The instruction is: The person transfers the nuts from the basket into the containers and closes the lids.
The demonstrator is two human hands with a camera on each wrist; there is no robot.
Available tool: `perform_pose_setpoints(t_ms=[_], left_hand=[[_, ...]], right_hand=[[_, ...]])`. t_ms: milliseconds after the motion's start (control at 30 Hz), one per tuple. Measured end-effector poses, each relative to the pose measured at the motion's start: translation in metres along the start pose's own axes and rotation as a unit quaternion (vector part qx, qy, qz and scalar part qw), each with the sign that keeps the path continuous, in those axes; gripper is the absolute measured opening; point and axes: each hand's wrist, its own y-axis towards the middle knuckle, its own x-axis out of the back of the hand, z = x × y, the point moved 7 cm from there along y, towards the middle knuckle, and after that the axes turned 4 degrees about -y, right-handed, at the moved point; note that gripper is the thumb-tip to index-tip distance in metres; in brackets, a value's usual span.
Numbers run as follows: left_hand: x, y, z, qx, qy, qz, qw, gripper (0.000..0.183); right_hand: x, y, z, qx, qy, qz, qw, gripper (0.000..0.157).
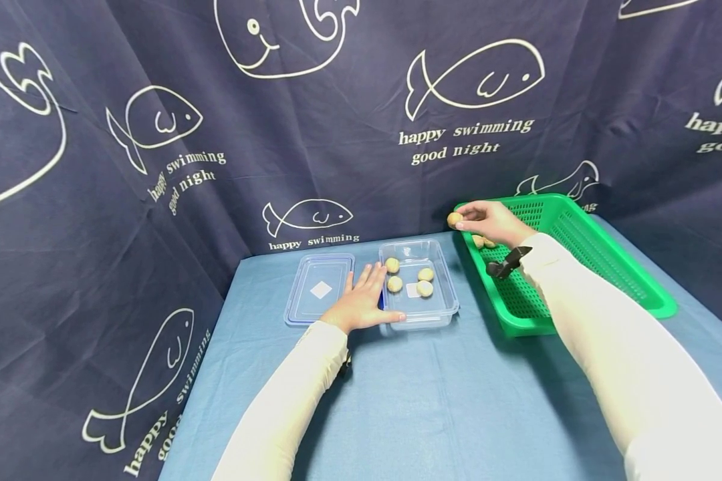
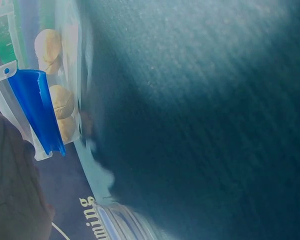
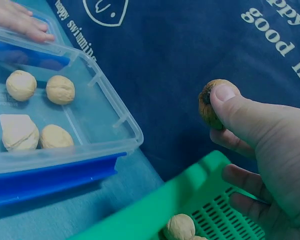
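My right hand [image 1: 495, 222] pinches a walnut [image 3: 213, 103] between thumb and fingers, above the left rim of the green basket [image 1: 616, 270]. In the right wrist view a dark patch shows on that walnut near the thumb. My left hand [image 1: 364, 298] rests with spread, straight fingers against the left side of a clear plastic box [image 1: 418, 312]. Several walnuts [image 1: 424, 288] lie inside this box. More walnuts [image 3: 180, 227] sit in the basket below the right hand. The left wrist view shows part of the left hand [image 2: 15, 180] beside the box's blue side clip [image 2: 37, 107].
A clear lid with a blue edge [image 1: 319, 288] lies flat left of the box. Blue cloth [image 1: 397, 401] covers the table. Dark curtains [image 1: 349, 147] with white fish drawings hang behind and at the left. The basket stands right of the box, close to the back curtain.
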Motion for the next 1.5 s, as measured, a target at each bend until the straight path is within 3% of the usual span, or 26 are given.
perform_pose_setpoints(t_ms=[867,1267,1500], left_hand=[[0.001,0.0,0.001,-0.002,0.006,-0.004,1.0,0.12],[0.001,-0.001,0.003,0.004,0.002,0.001,1.0,0.121],[0.0,-0.001,0.002,0.007,0.001,0.008,0.9999,0.12]], right_hand=[[-0.024,0.01,0.015,-0.008,0.008,0.025,1.0,0.041],[-0.008,0.002,0.0,-0.022,0.013,-0.013,1.0,0.043],[0.0,0.002,-0.029,-0.03,0.017,-0.05,0.998,0.049]])
